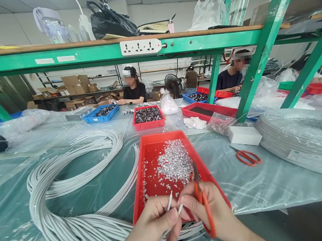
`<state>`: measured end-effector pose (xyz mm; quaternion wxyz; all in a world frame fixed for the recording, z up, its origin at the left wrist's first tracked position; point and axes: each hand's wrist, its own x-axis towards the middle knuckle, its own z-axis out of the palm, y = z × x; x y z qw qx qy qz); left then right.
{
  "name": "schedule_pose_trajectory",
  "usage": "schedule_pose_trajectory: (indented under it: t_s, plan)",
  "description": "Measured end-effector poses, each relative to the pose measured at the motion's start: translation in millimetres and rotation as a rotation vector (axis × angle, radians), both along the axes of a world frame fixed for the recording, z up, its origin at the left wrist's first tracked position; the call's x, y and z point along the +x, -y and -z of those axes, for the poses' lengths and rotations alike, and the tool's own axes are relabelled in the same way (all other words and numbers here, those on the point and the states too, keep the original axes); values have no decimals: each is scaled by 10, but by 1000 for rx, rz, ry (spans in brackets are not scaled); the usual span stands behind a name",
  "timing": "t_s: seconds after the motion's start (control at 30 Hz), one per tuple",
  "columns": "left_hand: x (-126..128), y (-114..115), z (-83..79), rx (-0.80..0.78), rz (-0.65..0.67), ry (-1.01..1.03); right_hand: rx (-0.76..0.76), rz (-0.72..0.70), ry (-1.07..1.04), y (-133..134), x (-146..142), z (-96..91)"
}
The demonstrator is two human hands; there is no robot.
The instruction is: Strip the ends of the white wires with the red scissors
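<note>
My left hand [156, 220] is closed in a pinch on a thin white cable [169, 200] whose cut end points up between the fingers. Close beside it, my right hand [212, 204] pinches at a second white tip [180, 209] with thumb and forefinger. Orange-handled scissors [207, 213] rest in the same right hand, dark blades upward. Both hands are over the near end of a red tray [146, 158], which holds a heap of small shiny metal pieces [175, 160]. A large bundle of white cables [75, 236] curves out from beneath my hands to the left.
Red-handled scissors [247, 157], a white box [244, 135] and a big cable coil [309, 144] lie to the right. Farther back are a red bin [149, 125] and a blue bin [101, 117] of dark parts. A green shelf frame [104, 52] crosses above; co-workers sit opposite.
</note>
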<state>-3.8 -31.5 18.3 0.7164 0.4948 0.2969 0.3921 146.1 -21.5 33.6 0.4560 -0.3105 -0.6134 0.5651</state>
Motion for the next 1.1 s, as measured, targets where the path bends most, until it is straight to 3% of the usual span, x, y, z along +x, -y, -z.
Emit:
schedule_pose_trajectory:
  t_s: [0.07,0.13,0.27,0.37,0.53,0.7,0.9,1.1]
  plan:
    - [-12,-23,46,-68,69,83,296,83,213,-1,32,-28]
    - [-13,-26,89,-99,68,118,404,182,276,-32,66,-63]
    - [2,12,124,-62,-27,37,215,358,270,-205,160,-110]
    - [20,30,101,42,-140,-86,257,321,480,-371,254,-84]
    - [48,2,104,147,-235,-209,327,408,696,-555,414,-7]
    - [60,-29,145,121,-293,-138,324,301,745,-495,523,31]
    - [71,-6,-18,132,-400,-185,208,-133,473,-83,650,8]
    - [106,24,-91,288,-475,-220,166,-115,618,149,736,-61]
